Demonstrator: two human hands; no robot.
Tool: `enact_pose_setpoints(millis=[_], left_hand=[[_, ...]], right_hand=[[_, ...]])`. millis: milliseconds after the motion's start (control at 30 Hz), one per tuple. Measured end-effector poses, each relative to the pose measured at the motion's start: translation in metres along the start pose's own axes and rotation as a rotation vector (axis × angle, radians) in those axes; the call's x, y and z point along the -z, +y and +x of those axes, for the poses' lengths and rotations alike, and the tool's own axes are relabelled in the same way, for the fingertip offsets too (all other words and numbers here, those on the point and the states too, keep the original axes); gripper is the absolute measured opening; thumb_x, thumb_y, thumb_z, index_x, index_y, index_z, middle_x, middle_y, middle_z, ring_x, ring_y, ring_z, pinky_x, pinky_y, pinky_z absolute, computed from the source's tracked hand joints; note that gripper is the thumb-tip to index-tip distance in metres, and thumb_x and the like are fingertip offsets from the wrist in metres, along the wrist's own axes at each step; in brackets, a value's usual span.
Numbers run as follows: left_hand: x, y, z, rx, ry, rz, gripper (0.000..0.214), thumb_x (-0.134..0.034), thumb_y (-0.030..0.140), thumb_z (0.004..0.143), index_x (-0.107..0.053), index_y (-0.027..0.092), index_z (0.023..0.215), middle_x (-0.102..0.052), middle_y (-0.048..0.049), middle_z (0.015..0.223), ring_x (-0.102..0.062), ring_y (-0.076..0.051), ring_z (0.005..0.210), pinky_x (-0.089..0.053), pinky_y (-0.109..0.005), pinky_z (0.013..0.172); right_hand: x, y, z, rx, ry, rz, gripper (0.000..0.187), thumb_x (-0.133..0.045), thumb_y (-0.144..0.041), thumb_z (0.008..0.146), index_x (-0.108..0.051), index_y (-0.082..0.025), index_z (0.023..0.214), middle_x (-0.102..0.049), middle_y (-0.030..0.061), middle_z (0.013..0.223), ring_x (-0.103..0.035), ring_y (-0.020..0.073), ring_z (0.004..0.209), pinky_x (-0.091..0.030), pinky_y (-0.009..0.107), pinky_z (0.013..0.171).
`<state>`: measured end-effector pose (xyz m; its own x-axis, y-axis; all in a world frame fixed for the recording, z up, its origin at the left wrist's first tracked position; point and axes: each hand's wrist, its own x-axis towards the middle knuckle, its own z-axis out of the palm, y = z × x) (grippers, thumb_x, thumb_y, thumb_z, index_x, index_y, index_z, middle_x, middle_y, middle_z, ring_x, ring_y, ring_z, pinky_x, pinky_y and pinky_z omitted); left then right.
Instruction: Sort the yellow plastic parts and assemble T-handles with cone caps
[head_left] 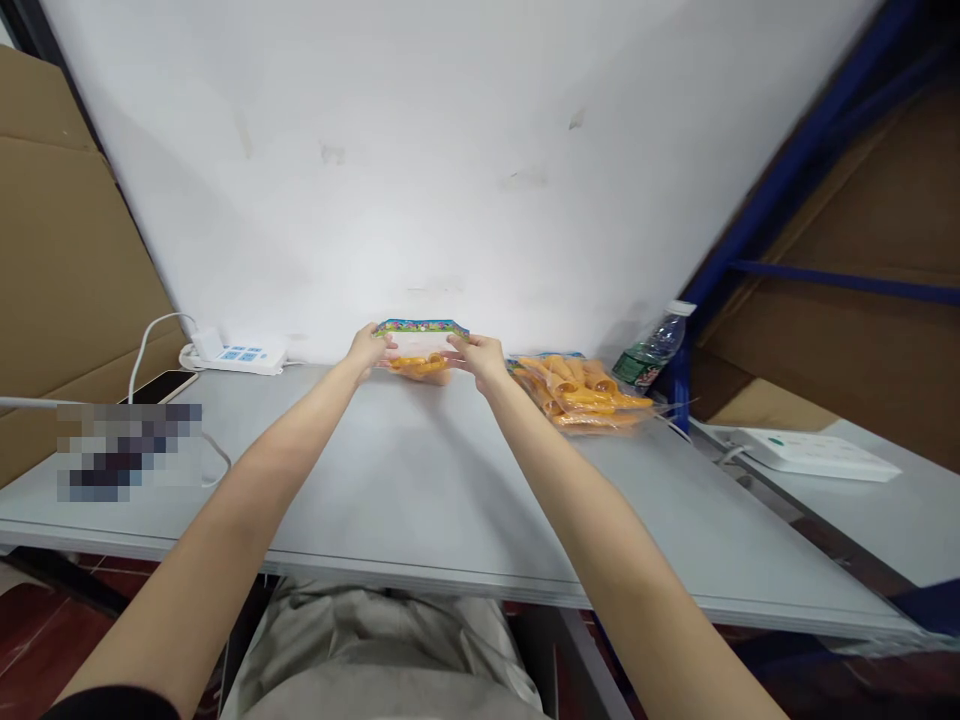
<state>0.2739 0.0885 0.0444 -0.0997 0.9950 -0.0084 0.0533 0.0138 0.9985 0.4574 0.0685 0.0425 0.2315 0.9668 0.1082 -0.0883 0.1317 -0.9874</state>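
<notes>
Near the back of the grey table, a clear plastic bag with a colourful printed top edge is stretched between my two hands. Orange pieces lie in its lower part. My left hand pinches the bag's left side near the top. On the other side, my right hand grips the right edge, fingers closed on the plastic. To the right of that hand lies a bigger clear bag full of orange cone-shaped pieces, which neither hand touches.
A plastic bottle leans by the blue rack post. At the left stand a white power strip, a phone and cables. Another white power strip lies on the right-hand surface. Cardboard borders the left, and a white wall rises behind.
</notes>
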Motion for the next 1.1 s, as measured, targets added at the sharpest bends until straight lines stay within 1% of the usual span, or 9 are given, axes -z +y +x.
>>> enact_pose_setpoints(millis=[100,200,333,467,567,700,833,1000,1100], left_hand=[[0.004,0.012,0.003,0.045,-0.051,-0.036,0.024,-0.069,0.029,0.078,-0.05,0.021,0.09,-0.07,-0.0081,0.098,-0.07,-0.022,0.087,-0.051,-0.044,0.085],[0.009,0.018,0.001,0.085,-0.061,-0.061,0.024,-0.068,0.029,0.079,-0.048,0.022,0.089,-0.069,-0.0082,0.106,-0.067,-0.025,0.099,-0.046,-0.052,0.091],[0.015,0.019,-0.005,0.121,-0.102,-0.104,0.029,-0.073,0.03,0.074,-0.049,0.022,0.088,-0.068,-0.0098,0.11,-0.065,-0.028,0.104,-0.044,-0.056,0.092],[0.019,0.025,-0.01,0.09,-0.116,-0.141,0.03,-0.074,0.029,0.074,-0.048,0.022,0.088,-0.068,-0.0094,0.114,-0.063,-0.027,0.108,-0.038,-0.06,0.096],[0.019,0.03,-0.014,0.004,-0.113,-0.16,0.029,-0.074,0.03,0.074,-0.049,0.022,0.087,-0.067,-0.0081,0.117,-0.061,-0.026,0.111,-0.035,-0.059,0.098],[0.019,0.035,-0.02,-0.168,-0.093,-0.17,0.027,-0.071,0.034,0.074,-0.049,0.021,0.084,-0.066,-0.006,0.118,-0.061,-0.023,0.11,-0.039,-0.05,0.096],[0.021,0.043,-0.029,-0.338,-0.075,-0.157,0.023,-0.067,0.034,0.075,-0.051,0.021,0.083,-0.067,-0.0044,0.114,-0.062,-0.021,0.109,-0.042,-0.042,0.094],[0.03,0.052,-0.048,-0.529,-0.099,-0.17,0.013,-0.061,0.029,0.073,-0.053,0.02,0.079,-0.067,-0.0029,0.115,-0.056,-0.023,0.118,-0.043,-0.039,0.094],[0.037,0.05,-0.06,-0.569,-0.128,-0.274,0.018,-0.052,0.037,0.078,-0.056,0.02,0.079,-0.067,-0.0042,0.117,-0.054,-0.027,0.122,-0.045,-0.041,0.093]], right_hand=[[-0.004,-0.01,0.004,0.036,0.053,-0.049,0.01,-0.067,-0.018,0.083,-0.065,-0.014,0.074,-0.069,0.0001,0.075,-0.07,0.0119,0.062,-0.055,0.022,0.061],[-0.006,-0.016,0.004,0.054,0.049,-0.11,0.011,-0.064,-0.02,0.085,-0.066,-0.013,0.076,-0.072,0.0031,0.085,-0.07,0.0108,0.062,-0.054,0.022,0.063],[-0.007,-0.019,0.004,0.07,0.013,-0.17,0.01,-0.067,-0.022,0.082,-0.067,-0.013,0.079,-0.073,0.0055,0.085,-0.068,0.0113,0.06,-0.054,0.022,0.059],[-0.009,-0.019,0.009,0.214,0.006,-0.111,0.014,-0.072,-0.027,0.079,-0.067,-0.014,0.077,-0.072,0.0046,0.079,-0.069,0.0132,0.069,-0.058,0.027,0.068],[-0.01,-0.019,0.014,0.354,-0.005,-0.035,0.019,-0.073,-0.033,0.077,-0.068,-0.015,0.076,-0.071,0.0034,0.076,-0.068,0.0154,0.078,-0.059,0.031,0.076],[-0.009,-0.026,0.013,0.47,-0.02,-0.008,0.026,-0.072,-0.041,0.076,-0.07,-0.015,0.078,-0.071,0.0032,0.079,-0.068,0.0174,0.084,-0.057,0.035,0.083],[-0.008,-0.04,0.003,0.596,-0.014,0.01,0.027,-0.068,-0.042,0.079,-0.072,-0.016,0.083,-0.072,0.0042,0.085,-0.068,0.0188,0.09,-0.054,0.037,0.088],[-0.005,-0.05,-0.012,0.719,-0.058,0.023,0.023,-0.062,-0.038,0.084,-0.074,-0.021,0.093,-0.073,0.0032,0.101,-0.064,0.021,0.109,-0.051,0.039,0.094],[0.001,-0.048,-0.022,0.728,-0.1,-0.027,0.029,-0.054,-0.036,0.087,-0.073,-0.025,0.105,-0.07,0.0027,0.117,-0.057,0.0249,0.122,-0.048,0.042,0.098]])
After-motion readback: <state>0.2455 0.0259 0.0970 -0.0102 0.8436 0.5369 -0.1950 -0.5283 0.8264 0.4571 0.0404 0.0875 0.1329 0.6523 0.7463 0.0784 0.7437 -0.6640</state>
